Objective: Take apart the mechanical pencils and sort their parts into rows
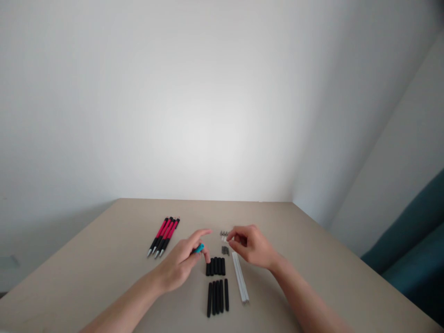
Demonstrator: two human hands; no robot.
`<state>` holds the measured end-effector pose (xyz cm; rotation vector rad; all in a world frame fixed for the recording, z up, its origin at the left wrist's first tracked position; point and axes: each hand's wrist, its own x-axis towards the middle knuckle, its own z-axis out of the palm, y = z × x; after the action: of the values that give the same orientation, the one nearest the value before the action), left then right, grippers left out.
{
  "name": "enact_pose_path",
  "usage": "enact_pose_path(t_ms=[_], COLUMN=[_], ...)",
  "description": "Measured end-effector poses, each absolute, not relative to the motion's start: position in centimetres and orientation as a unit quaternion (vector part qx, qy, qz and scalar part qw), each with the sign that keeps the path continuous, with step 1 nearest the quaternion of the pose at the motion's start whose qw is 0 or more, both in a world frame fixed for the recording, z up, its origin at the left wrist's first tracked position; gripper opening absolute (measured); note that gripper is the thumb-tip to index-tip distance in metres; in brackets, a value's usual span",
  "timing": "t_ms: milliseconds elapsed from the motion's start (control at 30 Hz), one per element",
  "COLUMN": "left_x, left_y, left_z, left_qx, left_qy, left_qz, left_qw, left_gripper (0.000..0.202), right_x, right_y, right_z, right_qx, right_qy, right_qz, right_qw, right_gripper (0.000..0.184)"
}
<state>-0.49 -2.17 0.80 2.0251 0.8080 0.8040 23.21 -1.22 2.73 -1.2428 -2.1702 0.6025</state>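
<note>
My left hand is curled around a blue pen barrel, with the index finger stretched out away from it. Most of the barrel is hidden by the hand. My right hand has thumb and index finger pinched together over small white pieces; whether something is between the fingertips I cannot make out. Small metal tips lie just behind the white pieces, and several springs lie in front. Short black grips are lined up below my left fingertips. White pen refills lie under my right wrist's left side.
Longer black tubes form a row nearest me. Several red and black pens lie together at the left of the beige table. A white wall rises behind the table, and a teal curtain hangs at the right.
</note>
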Motion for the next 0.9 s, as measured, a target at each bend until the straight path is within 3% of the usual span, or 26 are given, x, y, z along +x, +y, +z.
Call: enact_pose_path(t_ms=[200,400,567,700,900], left_x=[0.0,0.2,-0.1,-0.3,0.0], left_y=[-2.4,-2.4,-1.9,-1.3,-1.1], left_z=[-0.5,-0.7,-0.2,-0.2,-0.6], left_qx=[0.804,0.778,0.768,0.720,0.740], left_qy=[0.284,0.290,0.352,0.406,0.395], left_qz=[0.325,0.349,0.426,0.480,0.466], left_qw=[0.408,0.434,0.325,0.293,0.280], left_gripper=[0.067,0.069,0.051,0.040,0.039], right_x=[19.7,19.1,20.1,22.0,22.4], right_y=[-2.6,-2.4,-0.7,1.0,1.3], right_z=[2.3,1.9,1.3,1.6,1.7], right_qx=[-0.357,-0.378,-0.475,-0.399,-0.370], right_qy=[-0.857,-0.837,-0.585,-0.353,-0.286], right_qz=[0.191,0.203,0.449,0.598,0.673], right_qw=[0.318,0.339,0.481,0.599,0.573], right_gripper=[0.018,0.009,0.012,0.011,0.005])
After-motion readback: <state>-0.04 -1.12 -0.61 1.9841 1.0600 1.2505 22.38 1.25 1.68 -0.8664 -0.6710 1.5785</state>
